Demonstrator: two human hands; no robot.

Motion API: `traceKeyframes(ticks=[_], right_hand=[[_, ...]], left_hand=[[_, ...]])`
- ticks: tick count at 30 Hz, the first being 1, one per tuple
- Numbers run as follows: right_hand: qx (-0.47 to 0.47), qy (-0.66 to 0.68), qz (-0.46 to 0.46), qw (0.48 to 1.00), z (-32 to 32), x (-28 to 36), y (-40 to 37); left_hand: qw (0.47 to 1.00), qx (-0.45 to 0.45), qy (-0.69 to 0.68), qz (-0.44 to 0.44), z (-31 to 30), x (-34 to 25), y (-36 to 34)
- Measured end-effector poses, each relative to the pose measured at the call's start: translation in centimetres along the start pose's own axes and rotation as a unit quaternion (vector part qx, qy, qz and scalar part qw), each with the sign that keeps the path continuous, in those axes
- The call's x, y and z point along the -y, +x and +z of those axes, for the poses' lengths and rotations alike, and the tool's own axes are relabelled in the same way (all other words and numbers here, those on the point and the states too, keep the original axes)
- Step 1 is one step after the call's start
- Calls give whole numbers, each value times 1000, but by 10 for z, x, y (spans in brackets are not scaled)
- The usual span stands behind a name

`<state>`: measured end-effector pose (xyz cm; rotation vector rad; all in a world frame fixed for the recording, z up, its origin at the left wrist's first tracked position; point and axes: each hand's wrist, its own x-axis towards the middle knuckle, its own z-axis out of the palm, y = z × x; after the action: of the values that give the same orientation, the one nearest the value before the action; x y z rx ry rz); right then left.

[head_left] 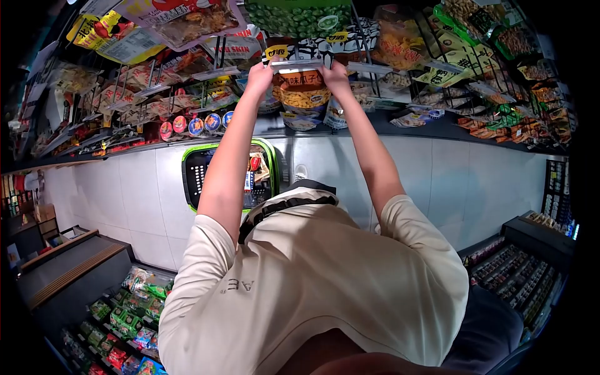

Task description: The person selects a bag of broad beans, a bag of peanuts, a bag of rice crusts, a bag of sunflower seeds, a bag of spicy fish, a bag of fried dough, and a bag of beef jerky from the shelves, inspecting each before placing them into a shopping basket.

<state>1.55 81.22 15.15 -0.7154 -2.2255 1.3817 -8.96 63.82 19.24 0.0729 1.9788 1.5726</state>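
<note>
White floor tiles (437,181) run beside a dark rack (375,125) crowded with hanging snack packets, and a green basket (185,178) sits on the tiles beneath your arms. Low shelves of small packets (128,312) stand at your left. You have both arms stretched straight out to the rack: your left hand (259,75) and right hand (336,76) each pinch a top corner of the orange snack bag (303,97), which hangs between them just under a clear label strip (297,64)
</note>
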Motion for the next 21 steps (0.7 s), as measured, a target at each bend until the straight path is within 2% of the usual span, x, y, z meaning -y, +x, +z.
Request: traceKeyframes(ticks=[1,2,3,5,6,7,9,10,11,13,14,16,17,18,19,21], right_hand=[[3,-46,-18,999,2,-6,6],[-1,-22,-45,999,-4,15,-3],[7,64,-16,998,1,10,0],[-29,47,-108,993,9,0,10],[-15,66,-37,997,10,-1,13],[-16,67,-40,997,12,-3,15],[-50,42,-70,995,17,-10,18],[-58,-78,-34,995,17,-15,19],[-58,-77,-36,995,17,-17,16],[-130,-156,-95,975,21,-31,5],[-121,-108,-52,985,24,-41,-3],[-57,-70,47,995,10,-20,-42],[-34,-20,57,998,15,-29,-62],[-15,-42,60,997,18,-32,-85],[27,6,82,996,27,-50,-106],[101,-29,89,990,33,-68,-149]], left_hand=[[1000,-1,0,3,-1,2,9],[999,-8,15,33,-2,6,20],[998,-15,29,62,-2,10,29],[992,-32,76,94,-4,13,42],[981,-68,135,120,-4,13,45],[965,-104,194,145,-4,13,48],[952,-135,230,152,-4,15,43],[947,-167,213,174,-2,22,38],[940,-197,196,195,-1,38,39],[955,-158,157,195,-8,73,27],[971,-90,152,163,-18,91,15],[992,22,105,74,-42,146,-11],[993,38,108,31,-54,150,-45],[994,50,98,-9,-70,174,-65],[990,44,128,-36,-88,203,-84],[984,38,146,-90,-130,266,-119]])
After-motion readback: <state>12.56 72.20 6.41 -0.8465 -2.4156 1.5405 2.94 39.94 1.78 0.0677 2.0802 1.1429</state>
